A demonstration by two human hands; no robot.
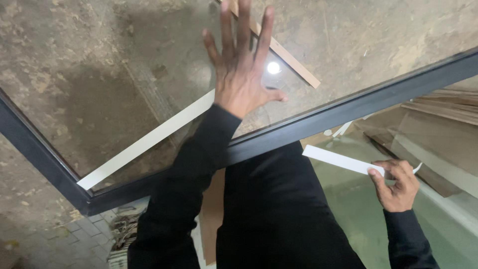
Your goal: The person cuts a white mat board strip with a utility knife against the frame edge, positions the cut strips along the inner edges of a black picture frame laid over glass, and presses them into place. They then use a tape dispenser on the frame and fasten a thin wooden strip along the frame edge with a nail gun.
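Already one long white strip (144, 144) lies on the dark-framed glass pane (99, 89); the left hand (241, 74) presses flat, released, while the right hand's (398, 187) grip pinches another white strip (338, 159), unplaced.

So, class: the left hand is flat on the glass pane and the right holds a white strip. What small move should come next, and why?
Probably bring the white strip in the right hand up to the dark frame. The left hand lies spread on the glass pane, seemingly steadying it, and the strip is off to the side, not yet touching the frame.
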